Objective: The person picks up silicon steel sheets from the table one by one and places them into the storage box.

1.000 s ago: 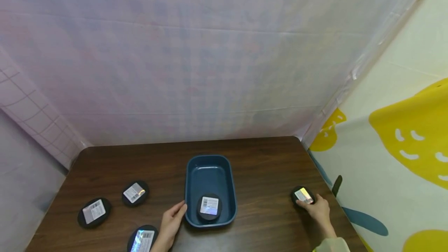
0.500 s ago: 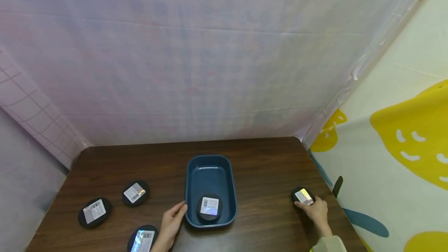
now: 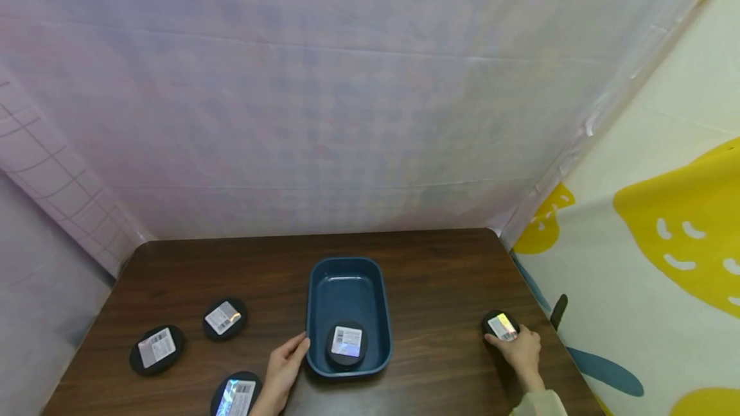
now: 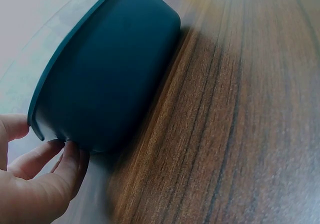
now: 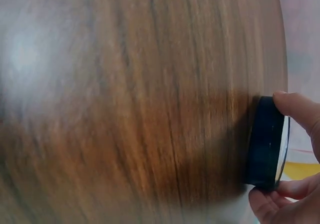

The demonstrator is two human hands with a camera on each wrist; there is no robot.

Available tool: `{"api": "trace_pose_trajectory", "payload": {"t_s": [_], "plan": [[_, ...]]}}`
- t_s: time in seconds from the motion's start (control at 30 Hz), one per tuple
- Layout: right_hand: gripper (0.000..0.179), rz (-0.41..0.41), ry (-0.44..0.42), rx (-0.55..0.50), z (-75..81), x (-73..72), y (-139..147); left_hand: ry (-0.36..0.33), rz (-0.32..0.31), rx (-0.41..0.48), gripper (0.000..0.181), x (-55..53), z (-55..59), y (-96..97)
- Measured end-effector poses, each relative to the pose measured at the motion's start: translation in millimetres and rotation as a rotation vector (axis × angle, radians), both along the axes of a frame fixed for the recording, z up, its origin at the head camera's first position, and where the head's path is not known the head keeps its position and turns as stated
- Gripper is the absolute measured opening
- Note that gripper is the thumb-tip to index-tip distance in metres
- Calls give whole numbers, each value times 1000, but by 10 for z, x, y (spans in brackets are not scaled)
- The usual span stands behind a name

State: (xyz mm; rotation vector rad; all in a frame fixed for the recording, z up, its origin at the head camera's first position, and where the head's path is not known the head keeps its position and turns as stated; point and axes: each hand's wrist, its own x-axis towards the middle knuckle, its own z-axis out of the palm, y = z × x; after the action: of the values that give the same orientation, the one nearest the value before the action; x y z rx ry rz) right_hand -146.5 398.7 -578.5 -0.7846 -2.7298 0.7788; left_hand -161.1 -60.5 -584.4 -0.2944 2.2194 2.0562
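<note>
Black round tin (image 3: 500, 325) near the right edge of the table (image 3: 436, 313) is pinched across its sides by the half-closed right hand (image 3: 523, 350); the blue tray (image 3: 347, 294) is pinched at its rim by the half-closed left hand (image 3: 281, 368). Tin sides are best gripped evenly, label (image 3: 504, 327) uncovered, tray held steady.

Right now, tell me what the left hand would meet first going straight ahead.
The blue tray, whose left rim the left hand grips; it would probably press into that side first.
</note>
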Motion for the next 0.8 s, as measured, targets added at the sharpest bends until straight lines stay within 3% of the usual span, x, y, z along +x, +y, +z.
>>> {"api": "trace_pose_trajectory", "payload": {"t_s": [0.2,0.33,0.53,0.8], "plan": [[98,-27,66,-8,-121,-12,55,1,-3,8,41,2,-2,5],[95,-47,69,-22,-93,4,24,-11,-4,12,40,3,-2,6],[85,-50,111,-32,112,25,-55,-9,-6,19,41,0,-1,-7],[65,-18,333,16,424,4,-127,11,-27,38,42,-5,-15,-28]]}}
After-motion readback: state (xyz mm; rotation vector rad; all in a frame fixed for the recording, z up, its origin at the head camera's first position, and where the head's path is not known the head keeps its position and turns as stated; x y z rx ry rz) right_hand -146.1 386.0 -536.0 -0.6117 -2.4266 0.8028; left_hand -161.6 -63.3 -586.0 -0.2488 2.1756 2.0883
